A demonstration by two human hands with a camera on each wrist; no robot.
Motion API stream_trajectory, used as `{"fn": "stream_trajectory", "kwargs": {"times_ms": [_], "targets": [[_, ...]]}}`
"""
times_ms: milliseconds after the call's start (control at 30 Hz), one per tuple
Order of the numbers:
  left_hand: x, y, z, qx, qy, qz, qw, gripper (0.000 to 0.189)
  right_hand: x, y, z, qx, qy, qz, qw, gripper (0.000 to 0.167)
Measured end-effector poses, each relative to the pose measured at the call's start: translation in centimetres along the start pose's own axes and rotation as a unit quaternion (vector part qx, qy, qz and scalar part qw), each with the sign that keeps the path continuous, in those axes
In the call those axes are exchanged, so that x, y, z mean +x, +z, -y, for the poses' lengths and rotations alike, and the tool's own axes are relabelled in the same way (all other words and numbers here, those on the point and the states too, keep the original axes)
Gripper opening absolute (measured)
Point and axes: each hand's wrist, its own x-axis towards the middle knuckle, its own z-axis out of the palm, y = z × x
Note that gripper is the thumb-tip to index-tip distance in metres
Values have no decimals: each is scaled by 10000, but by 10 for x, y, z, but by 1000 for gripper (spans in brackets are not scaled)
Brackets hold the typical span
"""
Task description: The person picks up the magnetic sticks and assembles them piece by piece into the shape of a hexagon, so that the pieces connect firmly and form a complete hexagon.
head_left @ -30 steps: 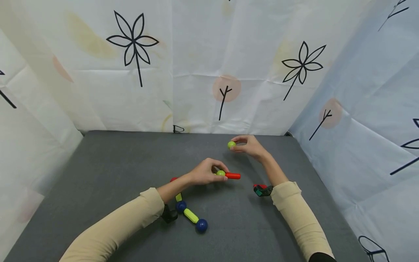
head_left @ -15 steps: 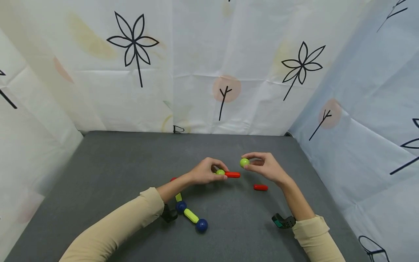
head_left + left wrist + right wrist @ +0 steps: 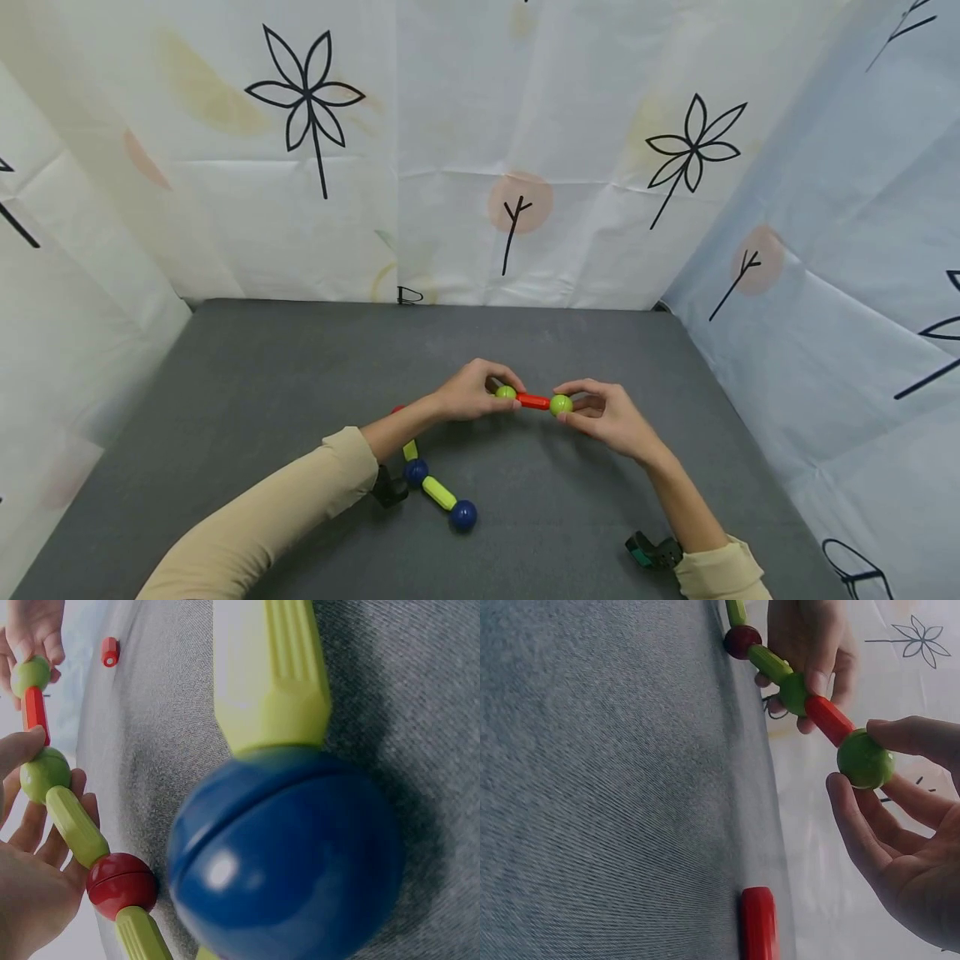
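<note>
My left hand pinches a green ball within a chain of toy balls and rods. From that ball a red rod points right. A second green ball sits at the rod's far end, held between the fingertips and thumb of my right hand. On the chain's other side, a yellow rod leads to a red ball, then more yellow rods and two blue balls, the end one nearest the front. My left hand and forearm hide part of the chain in the head view.
A loose red rod lies on the grey tabletop, hidden by my right hand in the head view. Patterned white cloth walls in the back and sides. Each wrist carries a dark camera unit.
My right hand has come down and toward me with its green ball, which now meets the free end of the red rod. My left hand keeps nearly the same place.
</note>
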Motion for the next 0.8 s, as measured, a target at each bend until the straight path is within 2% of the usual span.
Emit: {"fn": "stream_trajectory", "kwargs": {"times_ms": [467, 600, 700, 800], "targets": [[0, 0, -2, 422, -70, -110, 9990, 27, -8, 11, 2, 253, 279, 4, 9993, 39], [0, 0, -2, 608, 168, -229, 9977, 29, -11, 13, 0, 260, 320, -18, 9991, 39], [1, 0, -3, 582, 423, -308, 9969, 28, -13, 14, -1, 296, 366, -36, 9989, 39], [3, 3, -5, 466, 536, -226, 9972, 26, -15, 16, -1, 359, 423, -102, 9984, 39]]}}
